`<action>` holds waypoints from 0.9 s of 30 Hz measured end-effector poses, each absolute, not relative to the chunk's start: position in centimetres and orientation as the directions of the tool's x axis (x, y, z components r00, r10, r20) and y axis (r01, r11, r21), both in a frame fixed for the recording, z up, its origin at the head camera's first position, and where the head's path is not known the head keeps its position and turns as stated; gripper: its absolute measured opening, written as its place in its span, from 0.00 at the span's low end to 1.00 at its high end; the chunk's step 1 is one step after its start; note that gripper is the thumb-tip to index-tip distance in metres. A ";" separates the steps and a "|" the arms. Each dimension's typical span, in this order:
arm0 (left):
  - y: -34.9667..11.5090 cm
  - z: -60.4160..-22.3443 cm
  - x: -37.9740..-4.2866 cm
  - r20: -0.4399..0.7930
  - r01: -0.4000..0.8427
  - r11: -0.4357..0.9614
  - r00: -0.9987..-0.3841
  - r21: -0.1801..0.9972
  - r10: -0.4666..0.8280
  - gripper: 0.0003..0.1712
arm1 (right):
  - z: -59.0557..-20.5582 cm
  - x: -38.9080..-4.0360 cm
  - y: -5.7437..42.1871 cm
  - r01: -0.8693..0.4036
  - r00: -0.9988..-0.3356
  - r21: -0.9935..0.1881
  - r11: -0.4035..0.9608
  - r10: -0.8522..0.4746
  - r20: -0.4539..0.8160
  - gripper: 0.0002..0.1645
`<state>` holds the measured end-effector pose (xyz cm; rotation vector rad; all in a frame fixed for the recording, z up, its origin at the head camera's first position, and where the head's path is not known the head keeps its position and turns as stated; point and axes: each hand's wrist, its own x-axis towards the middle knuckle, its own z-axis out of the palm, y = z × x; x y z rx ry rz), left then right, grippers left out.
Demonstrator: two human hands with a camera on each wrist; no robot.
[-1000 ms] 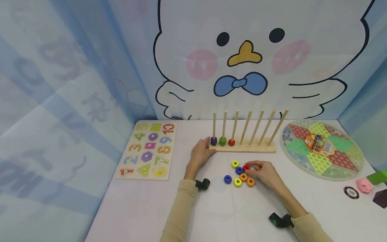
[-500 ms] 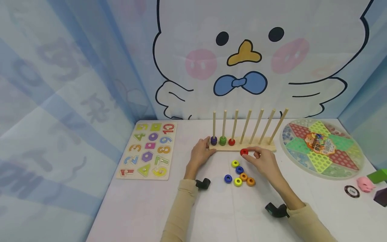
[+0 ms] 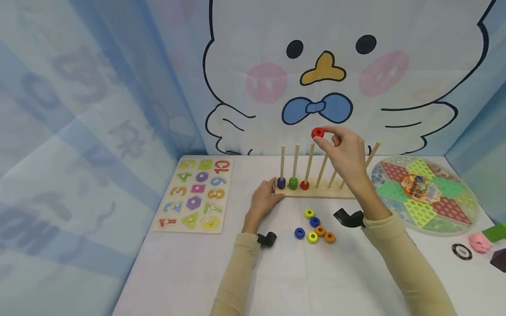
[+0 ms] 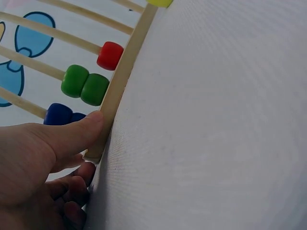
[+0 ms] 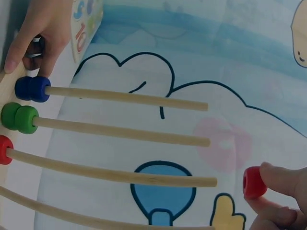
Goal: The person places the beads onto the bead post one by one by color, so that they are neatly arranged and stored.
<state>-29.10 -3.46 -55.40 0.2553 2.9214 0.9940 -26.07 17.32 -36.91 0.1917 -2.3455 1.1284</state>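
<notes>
A wooden peg rack (image 3: 316,192) stands on the table with a row of upright pegs. Its leftmost peg carries blue beads (image 5: 32,89), the one beside it green beads (image 5: 19,118), and the third a single red bead (image 4: 110,55). My left hand (image 3: 265,198) grips the left end of the base, thumb on the front edge. Between thumb and forefinger, my right hand (image 3: 345,153) pinches another red bead (image 3: 318,133). That bead is near the tip of the third peg (image 5: 206,181), apart from it, as the right wrist view shows.
Several loose yellow, blue and orange beads (image 3: 319,231) lie in front of the rack. A number puzzle board (image 3: 227,193) is at left. To the right are a round game board (image 3: 446,188), a chip (image 3: 461,251) and a pink pig toy (image 3: 480,242).
My right hand has picked the red bead out of the loose group and lifted it up and back to peg-tip height. The left hand has stayed at the rack's end.
</notes>
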 end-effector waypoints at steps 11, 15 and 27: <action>-3.6 -55.4 -29.2 0.008 0.144 0.790 -0.985 0.596 0.173 0.40 | -39.3 -27.1 16.9 -0.276 -0.886 -0.677 0.682 0.092 0.454 0.23; -3.7 -55.4 -29.1 0.010 0.145 0.793 -0.985 0.592 0.173 0.40 | -39.6 -27.1 16.7 -0.267 -0.892 -0.682 0.681 0.093 0.442 0.23; -3.7 -55.2 -29.0 0.034 0.166 0.788 -0.983 0.593 0.182 0.39 | -42.8 -24.1 17.5 -0.357 -0.871 -0.702 0.616 0.052 0.489 0.23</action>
